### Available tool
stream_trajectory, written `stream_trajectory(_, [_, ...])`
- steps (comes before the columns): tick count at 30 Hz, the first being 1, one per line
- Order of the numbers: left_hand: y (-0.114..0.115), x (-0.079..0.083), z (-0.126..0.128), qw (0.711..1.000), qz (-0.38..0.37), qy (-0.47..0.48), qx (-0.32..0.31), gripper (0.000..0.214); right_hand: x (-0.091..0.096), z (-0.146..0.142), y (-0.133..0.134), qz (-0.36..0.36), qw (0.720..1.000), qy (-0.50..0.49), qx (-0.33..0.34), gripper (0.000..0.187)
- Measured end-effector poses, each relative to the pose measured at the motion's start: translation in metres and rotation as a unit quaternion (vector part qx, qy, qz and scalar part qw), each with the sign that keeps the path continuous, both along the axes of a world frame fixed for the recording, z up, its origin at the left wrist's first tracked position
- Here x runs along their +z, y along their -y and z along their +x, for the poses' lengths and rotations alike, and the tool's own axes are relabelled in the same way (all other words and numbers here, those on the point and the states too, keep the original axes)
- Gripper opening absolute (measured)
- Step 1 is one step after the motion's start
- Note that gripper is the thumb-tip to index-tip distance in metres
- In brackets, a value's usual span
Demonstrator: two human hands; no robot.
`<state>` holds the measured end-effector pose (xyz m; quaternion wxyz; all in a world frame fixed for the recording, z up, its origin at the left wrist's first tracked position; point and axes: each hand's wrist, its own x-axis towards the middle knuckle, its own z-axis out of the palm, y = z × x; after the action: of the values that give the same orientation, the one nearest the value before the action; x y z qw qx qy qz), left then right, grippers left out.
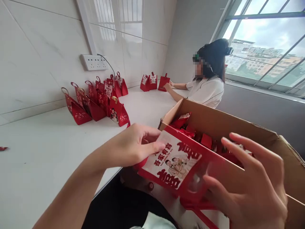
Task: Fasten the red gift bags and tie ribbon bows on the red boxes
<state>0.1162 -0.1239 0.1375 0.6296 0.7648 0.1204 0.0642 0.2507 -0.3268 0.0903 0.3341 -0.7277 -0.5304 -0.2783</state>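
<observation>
My left hand (140, 144) grips one end of a red gift box (176, 159), thumb on its printed face. The face carries a pale panel with red lettering and a drawn couple. My right hand (250, 181) is spread at the other end, fingers apart, partly smeared by motion; the box's end near it is blurred too. Just beyond the gift box stands an open cardboard box (259, 127) holding several red items (206, 141), partly hidden by my right hand and the gift box.
Several red gift boxes with loop handles (95, 101) stand along the wall on the white table (47, 159). At the far end a person in a white top (207, 90) touches a red box (164, 83), with more boxes (149, 82) nearby. A socket strip (94, 62) is on the wall.
</observation>
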Motion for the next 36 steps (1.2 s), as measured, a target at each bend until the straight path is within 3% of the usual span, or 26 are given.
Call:
stream_trajectory(2, [-0.007,0.007,-0.002,0.996,0.043,-0.039,-0.065,0.019,0.004,0.003,-0.01,-0.057,0.993,-0.099,0.044,0.057])
stream_trajectory(3, [-0.008,0.01,-0.003,0.994,0.046,-0.056,-0.081,0.021,0.005,0.001,-0.015,-0.11,0.974,-0.177,0.093,0.048])
stream_trajectory(5, [-0.009,0.013,-0.01,0.997,0.002,-0.065,-0.051,0.034,0.005,-0.011,-0.024,-0.187,0.904,-0.337,0.185,0.03])
stream_trajectory(7, [-0.006,0.009,-0.023,0.996,-0.081,-0.017,0.044,0.055,0.005,-0.028,-0.031,-0.166,0.857,-0.441,0.212,0.019])
stream_trajectory(10, [0.011,-0.01,-0.053,0.966,-0.143,0.077,0.204,0.07,0.0,-0.05,-0.041,-0.116,0.84,-0.488,0.205,0.014])
stream_trajectory(13, [0.038,-0.034,-0.081,0.925,-0.069,0.016,0.372,0.047,-0.009,-0.064,-0.049,-0.184,0.807,-0.503,0.251,0.015])
stream_trajectory(15, [0.054,-0.044,-0.094,0.894,-0.019,-0.031,0.447,0.029,-0.013,-0.069,-0.055,-0.233,0.785,-0.498,0.285,0.02])
stream_trajectory(18, [0.068,-0.048,-0.11,0.871,-0.005,-0.04,0.49,0.023,-0.013,-0.078,-0.066,-0.239,0.785,-0.473,0.321,0.038])
stream_trajectory(21, [0.078,-0.046,-0.122,0.862,-0.035,-0.033,0.505,0.027,-0.007,-0.087,-0.078,-0.222,0.79,-0.431,0.374,0.028])
stream_trajectory(24, [0.085,-0.045,-0.127,0.858,-0.081,-0.013,0.506,0.033,-0.001,-0.095,-0.091,-0.251,0.767,-0.408,0.427,0.008])
stream_trajectory(29, [0.09,-0.048,-0.13,0.853,-0.101,0.015,0.512,0.037,-0.001,-0.105,-0.097,-0.293,0.718,-0.47,0.422,0.021])
stream_trajectory(36, [0.09,-0.05,-0.128,0.848,-0.1,0.014,0.52,0.048,-0.005,-0.102,-0.091,-0.233,0.748,-0.439,0.439,0.023])
